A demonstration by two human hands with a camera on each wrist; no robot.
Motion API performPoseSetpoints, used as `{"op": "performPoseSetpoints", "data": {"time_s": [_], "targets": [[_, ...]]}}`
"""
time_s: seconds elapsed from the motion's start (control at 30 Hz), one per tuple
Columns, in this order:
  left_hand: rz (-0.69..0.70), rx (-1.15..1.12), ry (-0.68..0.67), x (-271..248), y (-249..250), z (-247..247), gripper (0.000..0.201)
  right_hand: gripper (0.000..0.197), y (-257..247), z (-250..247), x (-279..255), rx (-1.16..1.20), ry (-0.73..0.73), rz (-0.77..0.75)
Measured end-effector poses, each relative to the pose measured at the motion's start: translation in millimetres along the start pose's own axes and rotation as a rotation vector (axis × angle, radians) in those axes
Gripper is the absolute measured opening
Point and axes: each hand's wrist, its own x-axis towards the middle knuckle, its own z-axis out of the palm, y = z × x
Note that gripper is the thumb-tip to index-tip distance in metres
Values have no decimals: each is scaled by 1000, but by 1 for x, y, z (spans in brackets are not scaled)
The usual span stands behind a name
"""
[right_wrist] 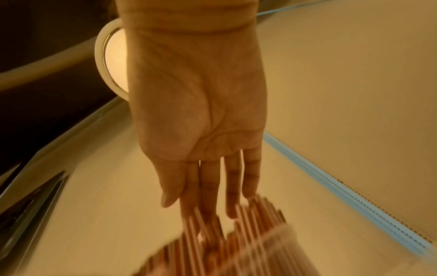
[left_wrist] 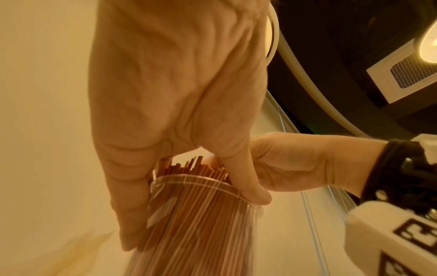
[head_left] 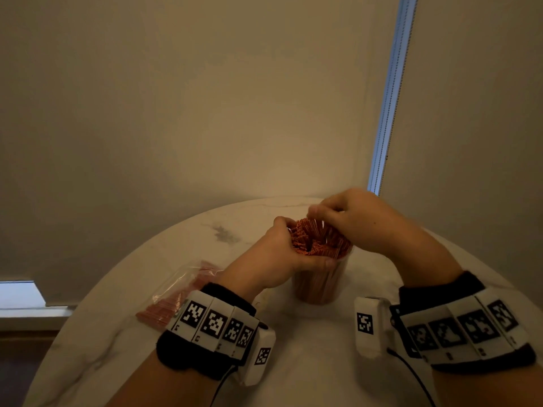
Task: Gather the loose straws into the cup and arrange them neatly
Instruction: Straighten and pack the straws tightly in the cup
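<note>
A clear plastic cup [head_left: 318,284] stands on the round marble table [head_left: 308,362], packed with orange-red straws [head_left: 316,240] that fan out above its rim. My left hand [head_left: 279,255] grips the cup at the rim; in the left wrist view the thumb [left_wrist: 248,184] lies on one side of the cup [left_wrist: 196,224] and the fingers [left_wrist: 127,205] on the other. My right hand [head_left: 349,220] is over the top. Its straight fingers [right_wrist: 210,186] point down and touch the straw [right_wrist: 238,231] ends, which look blurred there.
A clear plastic bag [head_left: 179,289] holding more orange straws lies flat on the table left of the cup, partly behind my left wrist. Roller blinds and a bead chain [head_left: 386,118] hang behind the table's far edge.
</note>
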Motion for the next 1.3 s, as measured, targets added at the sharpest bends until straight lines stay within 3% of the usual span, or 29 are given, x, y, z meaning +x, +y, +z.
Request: {"op": "performPoseSetpoints", "data": {"time_s": [0.07, 0.17, 0.23, 0.33, 0.5, 0.57, 0.67, 0.73, 0.83, 0.87, 1.0, 1.13, 1.2, 1.3], "targets": [[-4, -4, -4, 0, 0, 0, 103, 33, 5, -12, -1, -30, 14, 25], [-13, -2, 0, 0, 0, -1, 103, 43, 14, -23, -7, -120, -225, 126], [-16, -3, 7, 0, 0, 0, 105, 36, 17, -23, -8, -96, -297, 146], [-11, 18, 19, 0, 0, 1, 110, 12, 11, -15, -5, 32, -195, 99], [-16, 20, 7, 1, 0, 0, 114, 14, -4, 11, 5, -76, 44, 85], [-13, 32, 5, 0, 0, -1, 109, 10, -5, 14, 6, -115, 53, 80], [-12, 35, 3, 1, 0, -1, 104, 19, -5, 7, 3, -126, 118, 29], [-17, 33, -4, 1, 0, -2, 102, 16, -6, 1, 1, -106, 67, -4], [-20, 41, 6, 0, 1, -1, 102, 14, -8, 6, 1, -138, -162, 39], [-23, 43, 8, 1, 0, -1, 101, 13, -8, 8, 1, -159, -152, 44], [-34, 41, 3, 2, -2, -1, 98, 7, -8, 6, 2, -95, 135, -41], [-33, 55, -10, 1, 4, -4, 111, 9, -8, 8, 1, -145, -135, 41], [-46, 47, -23, -4, 10, -7, 115, 14, -8, 4, 0, -159, -105, 35], [-22, 70, 25, -13, 26, -20, 77, 15, -9, -12, -4, -67, 45, -6]]}}
